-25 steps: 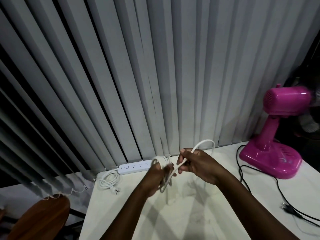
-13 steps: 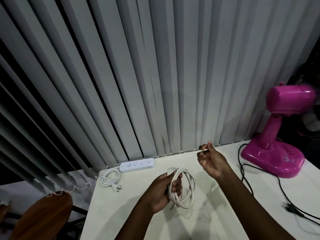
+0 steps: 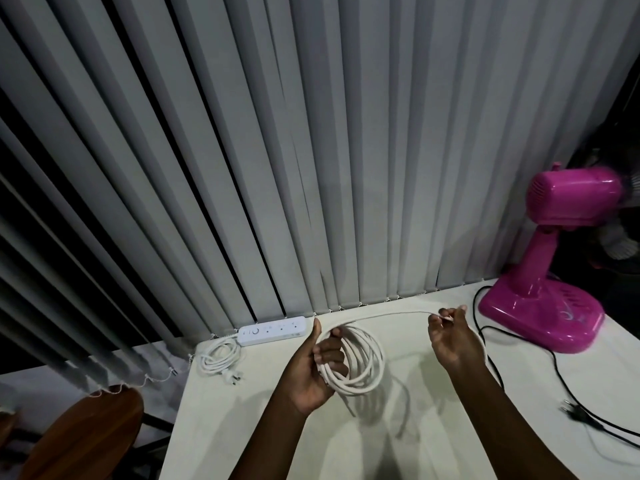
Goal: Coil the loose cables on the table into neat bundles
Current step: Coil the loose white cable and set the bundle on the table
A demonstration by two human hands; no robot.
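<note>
Left hand [image 3: 308, 372] gripped the white cable [image 3: 353, 362] coil above the table [image 3: 433, 427]; right hand [image 3: 450, 336] pinched its free end, drawn taut. Cable looked light, springy, a bit stiff; I'd grip across all loops. Versus half a second earlier: tail pulled further right, coil rounder, left thumb up.

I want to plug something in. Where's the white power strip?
In the head view, the white power strip lies at the table's far left edge, against the blinds, beside a coiled white cord.
</note>
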